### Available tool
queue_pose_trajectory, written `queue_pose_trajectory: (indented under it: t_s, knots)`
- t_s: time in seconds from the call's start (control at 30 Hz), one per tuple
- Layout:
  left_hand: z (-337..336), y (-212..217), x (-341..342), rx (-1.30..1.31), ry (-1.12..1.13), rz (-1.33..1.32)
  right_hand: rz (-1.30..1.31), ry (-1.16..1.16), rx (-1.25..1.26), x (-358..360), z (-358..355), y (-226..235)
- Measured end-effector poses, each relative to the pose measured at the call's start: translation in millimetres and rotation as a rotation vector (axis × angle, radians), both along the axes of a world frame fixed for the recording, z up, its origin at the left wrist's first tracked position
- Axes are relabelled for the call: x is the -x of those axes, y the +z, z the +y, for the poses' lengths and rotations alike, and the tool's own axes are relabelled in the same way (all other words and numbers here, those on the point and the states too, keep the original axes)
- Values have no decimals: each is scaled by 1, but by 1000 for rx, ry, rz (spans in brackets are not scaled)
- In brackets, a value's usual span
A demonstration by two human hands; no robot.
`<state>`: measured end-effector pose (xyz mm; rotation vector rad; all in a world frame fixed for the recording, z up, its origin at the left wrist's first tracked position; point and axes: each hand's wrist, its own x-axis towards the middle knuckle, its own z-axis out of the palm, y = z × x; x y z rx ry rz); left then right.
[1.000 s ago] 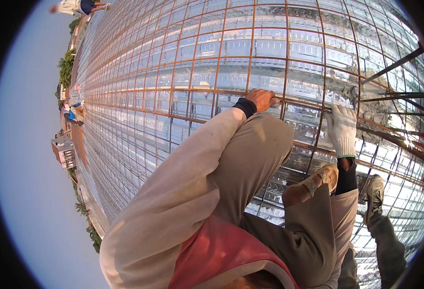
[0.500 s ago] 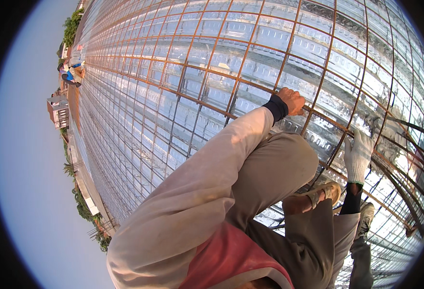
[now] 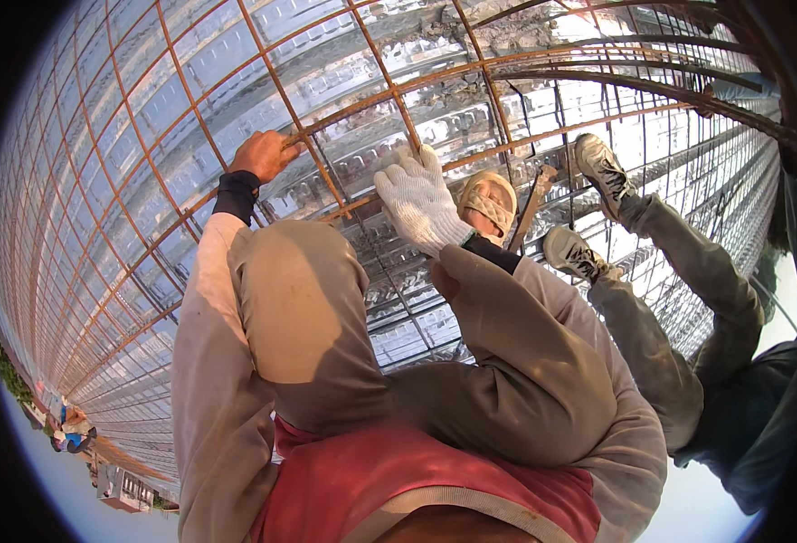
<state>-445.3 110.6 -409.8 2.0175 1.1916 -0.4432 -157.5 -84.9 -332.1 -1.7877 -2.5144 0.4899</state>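
Rusty rebar runs crosswise in a grid over shiny corrugated metal decking. My bare left hand, with a dark cuff at its wrist, is closed around a long bar left of my raised knee. Farther right, my right hand wears a white knitted glove. Its fingers bend over another crosswise bar, close to the bar running away from me; the glove hides the grip itself. Beside the glove is my sandalled foot.
A co-worker's legs and laced shoes are close at my right. Several long loose bars curve across the upper right, where a co-worker's hand shows. A narrow brown strip lies beyond my foot. Another person is far off at left.
The view has swung to the right, bringing the co-worker's legs and more loose bars into sight. Both my hands remain on the rebar grid.
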Motion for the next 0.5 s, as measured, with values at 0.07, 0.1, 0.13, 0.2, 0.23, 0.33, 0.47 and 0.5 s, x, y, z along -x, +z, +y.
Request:
queue_pose_trajectory:
  t_s: [0.07,0.1,0.13,0.2,0.23,0.33,0.47,0.5]
  knots:
    - [-7,-13,27,-87,4,60,21,13,37,7,1,0]
    - [-9,-15,24,-128,48,45,12,3,14,3,0,5]
    - [-9,-16,34,-74,72,60,40,5,76,7,2,3]
    - [-11,-19,13,-42,104,18,-29,-24,171,-2,-2,8]
    - [-12,-16,17,-36,142,19,-74,-16,197,4,0,13]
    - [-19,-9,23,-81,163,26,-86,-19,212,7,-2,21]
    - [-17,-5,19,-197,76,39,-14,-75,136,10,-9,14]
    - [-15,-4,15,-197,73,56,1,-90,108,10,-12,12]
